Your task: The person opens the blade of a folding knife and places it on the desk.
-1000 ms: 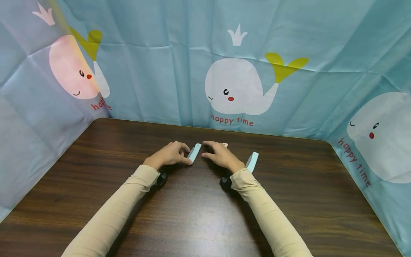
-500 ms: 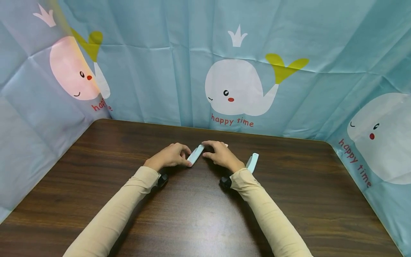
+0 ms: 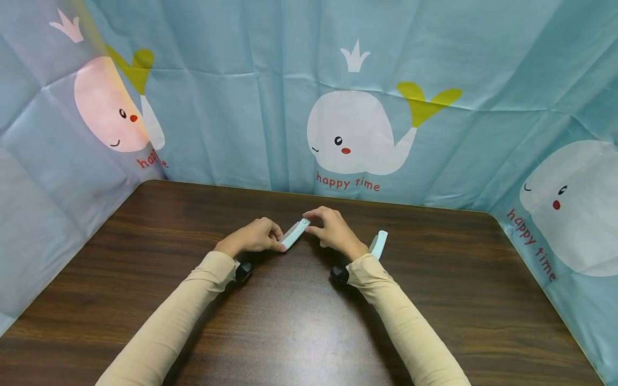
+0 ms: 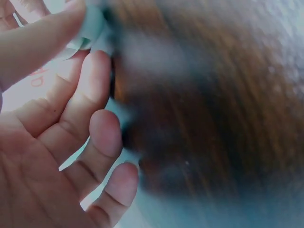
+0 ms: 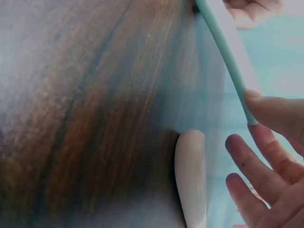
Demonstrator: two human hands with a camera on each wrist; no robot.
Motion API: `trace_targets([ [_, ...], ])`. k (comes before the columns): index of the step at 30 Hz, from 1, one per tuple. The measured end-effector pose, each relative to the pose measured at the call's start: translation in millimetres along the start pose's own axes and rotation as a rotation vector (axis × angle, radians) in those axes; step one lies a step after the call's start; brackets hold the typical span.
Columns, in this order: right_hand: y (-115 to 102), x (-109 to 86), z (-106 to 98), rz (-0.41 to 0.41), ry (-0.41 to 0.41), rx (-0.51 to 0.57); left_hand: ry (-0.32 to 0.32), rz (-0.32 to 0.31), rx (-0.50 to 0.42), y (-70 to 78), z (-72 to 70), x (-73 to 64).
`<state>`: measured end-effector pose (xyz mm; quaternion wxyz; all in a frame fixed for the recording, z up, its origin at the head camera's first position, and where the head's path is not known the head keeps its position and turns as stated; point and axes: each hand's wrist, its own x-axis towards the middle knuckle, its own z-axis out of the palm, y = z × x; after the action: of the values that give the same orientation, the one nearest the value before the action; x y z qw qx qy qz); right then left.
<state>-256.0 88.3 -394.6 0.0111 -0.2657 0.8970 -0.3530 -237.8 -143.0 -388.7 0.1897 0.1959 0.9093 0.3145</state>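
A light blue folding knife [image 3: 294, 234], slim, with a grey strip along one side and a round spot at its far end, slants between both hands. My left hand [image 3: 253, 236] pinches its near end with thumb and fingers. At the far end, the thumb and index finger of my right hand [image 3: 333, 230] grip it; the right wrist view shows the knife's [image 5: 228, 57] long edge running between the hands. Only its teal end [image 4: 92, 28] shows in the left wrist view, beside the left thumb. The other right fingers are spread loosely.
A second light blue folding knife [image 3: 379, 244] lies right of the right wrist, partly covered by it. A beige rounded piece [image 5: 190, 175] rests on the brown wooden table [image 3: 299, 311], hidden in the head view. A blue whale-print curtain [image 3: 270, 107] surrounds the table.
The left hand has tilted the knife over to the right, its far end meeting the right hand. The right fingers have come up and taken hold of that end.
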Motion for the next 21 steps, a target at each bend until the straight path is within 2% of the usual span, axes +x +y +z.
trace_targets([
  [12,-9,-13.3,-9,-0.014,0.084,0.103,0.026,0.044,-0.052,6.4,-5.1,-8.9],
  [21,-12,-26.1,-21,0.028,0.123,0.151,0.079,0.129,-0.089,14.7,-7.3,-16.0],
])
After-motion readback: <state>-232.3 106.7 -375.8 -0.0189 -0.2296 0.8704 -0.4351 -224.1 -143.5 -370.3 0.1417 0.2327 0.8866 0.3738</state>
